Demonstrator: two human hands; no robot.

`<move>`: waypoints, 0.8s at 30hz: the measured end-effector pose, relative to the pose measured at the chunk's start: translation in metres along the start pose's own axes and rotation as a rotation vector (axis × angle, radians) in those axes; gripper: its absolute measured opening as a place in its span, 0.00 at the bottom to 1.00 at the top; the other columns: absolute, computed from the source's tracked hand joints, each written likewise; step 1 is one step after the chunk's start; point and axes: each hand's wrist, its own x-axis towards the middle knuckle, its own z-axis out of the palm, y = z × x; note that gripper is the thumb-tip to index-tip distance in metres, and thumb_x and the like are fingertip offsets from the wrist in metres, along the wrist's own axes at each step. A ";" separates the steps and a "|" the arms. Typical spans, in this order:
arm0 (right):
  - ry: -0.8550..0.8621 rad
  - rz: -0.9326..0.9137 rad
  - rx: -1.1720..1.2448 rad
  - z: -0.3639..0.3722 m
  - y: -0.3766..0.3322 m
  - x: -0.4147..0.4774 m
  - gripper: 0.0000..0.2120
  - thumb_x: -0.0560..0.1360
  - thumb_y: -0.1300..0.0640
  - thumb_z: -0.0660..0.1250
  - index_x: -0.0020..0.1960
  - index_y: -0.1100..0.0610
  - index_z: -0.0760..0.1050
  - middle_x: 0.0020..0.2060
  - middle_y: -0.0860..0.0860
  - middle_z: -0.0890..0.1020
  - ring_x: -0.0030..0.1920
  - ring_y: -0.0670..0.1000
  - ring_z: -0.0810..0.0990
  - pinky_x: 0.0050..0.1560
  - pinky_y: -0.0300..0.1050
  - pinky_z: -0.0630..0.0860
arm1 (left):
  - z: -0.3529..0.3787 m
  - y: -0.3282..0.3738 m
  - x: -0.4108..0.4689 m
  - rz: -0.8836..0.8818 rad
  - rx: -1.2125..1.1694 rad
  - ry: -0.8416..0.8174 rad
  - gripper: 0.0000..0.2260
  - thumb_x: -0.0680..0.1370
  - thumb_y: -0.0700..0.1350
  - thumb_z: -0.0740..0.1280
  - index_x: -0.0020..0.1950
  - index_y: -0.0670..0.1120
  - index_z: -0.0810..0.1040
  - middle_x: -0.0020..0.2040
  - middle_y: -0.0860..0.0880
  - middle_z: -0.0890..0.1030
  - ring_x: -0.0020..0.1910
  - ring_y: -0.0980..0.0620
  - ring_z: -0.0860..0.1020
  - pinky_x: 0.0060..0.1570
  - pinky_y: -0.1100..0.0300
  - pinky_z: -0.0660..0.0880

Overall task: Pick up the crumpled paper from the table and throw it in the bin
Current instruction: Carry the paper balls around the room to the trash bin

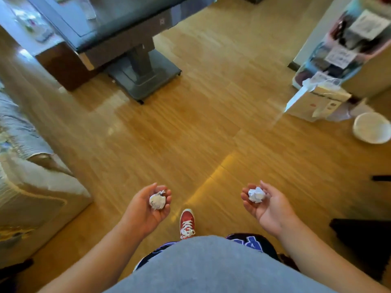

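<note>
- Within the left hand (pixel 148 208), held palm up, sits the left paper ball (pixel 157 202), with the fingers curled loosely round it.
- Within the right hand (pixel 269 208), also palm up, the right paper ball (pixel 256 194) rests against the curled fingers and thumb.
- Between the two hands, a red shoe (pixel 187 224) stands on the wooden floor (pixel 190 123).
- Far ahead of the right hand and off to its right, the white round bin (pixel 371 127) sits on the floor, well apart from both paper balls.
- Far ahead of the left hand stands the dark table (pixel 118 28).
</note>
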 end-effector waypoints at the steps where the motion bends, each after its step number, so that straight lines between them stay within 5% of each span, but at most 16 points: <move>1: 0.028 -0.014 0.037 -0.006 -0.008 0.000 0.13 0.78 0.52 0.60 0.45 0.61 0.77 0.36 0.57 0.83 0.37 0.54 0.82 0.29 0.42 0.81 | 0.020 0.010 0.010 -0.017 0.043 -0.024 0.10 0.72 0.47 0.66 0.38 0.42 0.82 0.36 0.43 0.82 0.30 0.50 0.81 0.29 0.62 0.78; 9: 0.273 -0.088 0.281 -0.081 -0.055 0.013 0.13 0.79 0.53 0.60 0.46 0.62 0.77 0.37 0.58 0.83 0.36 0.54 0.82 0.29 0.43 0.80 | 0.198 0.028 0.085 -0.117 0.283 -0.236 0.11 0.72 0.48 0.66 0.35 0.43 0.82 0.36 0.45 0.82 0.30 0.50 0.80 0.28 0.62 0.77; 16: 0.367 -0.054 0.437 -0.139 -0.132 0.050 0.14 0.79 0.52 0.60 0.49 0.62 0.77 0.42 0.60 0.81 0.43 0.56 0.80 0.45 0.48 0.75 | 0.347 0.006 0.150 -0.193 0.434 -0.306 0.08 0.70 0.48 0.66 0.39 0.43 0.79 0.37 0.45 0.81 0.31 0.50 0.80 0.28 0.61 0.77; 24: 0.301 -0.108 0.447 -0.152 -0.261 0.107 0.13 0.78 0.53 0.61 0.45 0.62 0.77 0.35 0.58 0.84 0.33 0.54 0.83 0.30 0.43 0.80 | 0.423 0.012 0.196 -0.192 0.438 -0.254 0.09 0.71 0.48 0.67 0.38 0.43 0.83 0.39 0.45 0.81 0.32 0.50 0.80 0.29 0.61 0.78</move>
